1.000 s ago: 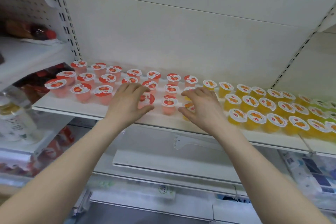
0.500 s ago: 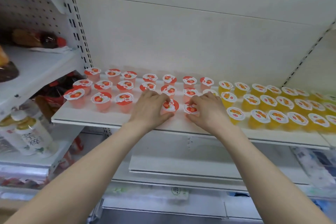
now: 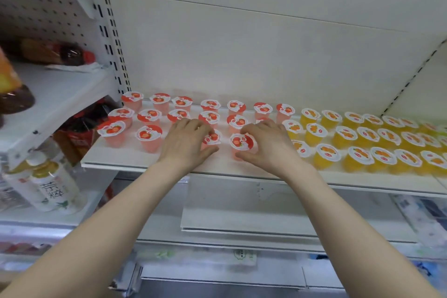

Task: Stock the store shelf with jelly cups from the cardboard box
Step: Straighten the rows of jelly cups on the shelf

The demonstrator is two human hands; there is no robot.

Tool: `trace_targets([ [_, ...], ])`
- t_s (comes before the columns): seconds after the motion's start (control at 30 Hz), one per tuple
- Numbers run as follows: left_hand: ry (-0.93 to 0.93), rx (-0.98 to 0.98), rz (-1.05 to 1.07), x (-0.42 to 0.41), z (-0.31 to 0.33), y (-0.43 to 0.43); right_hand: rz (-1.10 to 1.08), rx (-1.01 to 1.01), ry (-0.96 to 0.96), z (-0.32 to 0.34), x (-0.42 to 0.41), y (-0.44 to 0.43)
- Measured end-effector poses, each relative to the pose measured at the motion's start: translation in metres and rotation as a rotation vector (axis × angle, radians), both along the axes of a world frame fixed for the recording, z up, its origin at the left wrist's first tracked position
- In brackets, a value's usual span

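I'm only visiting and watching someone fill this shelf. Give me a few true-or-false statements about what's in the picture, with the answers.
1. Each hand grips a red-lidded cup in the front row: the left hand grips the left red cup, and the right hand grips the right red cup. True.
2. The orange cups stand left of the red ones. False: the orange cups stand to their right.
3. A cardboard box sits on the shelf. False: the shelf holds only cups, and no box is in view.
4. Bottles stand in the bay to the left. True.
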State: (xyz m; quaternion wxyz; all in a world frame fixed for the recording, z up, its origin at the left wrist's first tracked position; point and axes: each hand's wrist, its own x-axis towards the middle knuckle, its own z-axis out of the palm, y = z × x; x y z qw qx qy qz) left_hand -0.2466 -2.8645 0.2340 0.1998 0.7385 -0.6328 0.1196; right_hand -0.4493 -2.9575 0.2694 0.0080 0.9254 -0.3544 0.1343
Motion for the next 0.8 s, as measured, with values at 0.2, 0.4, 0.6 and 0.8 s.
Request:
trace_targets([
  [0.2, 0.037, -0.017, -0.027, 0.006, -0.003, 0.001, 0.002, -0.017, 0.008, -0.009, 0.01, 0.0],
  [0.4, 0.036, 0.016, -0.104, 0.016, 0.001, 0.006, -0.028, -0.008, -0.034, -0.015, 0.013, 0.002],
  [0.6, -0.013, 0.02, -0.169, 0.02, 0.003, 0.005, -0.062, -0.011, -0.027, -0.014, 0.016, 0.006],
  [0.8, -0.053, 0.057, -0.26, 0.028, 0.007, 0.006, -0.104, -0.005, -0.011, -0.009, 0.016, 0.005],
])
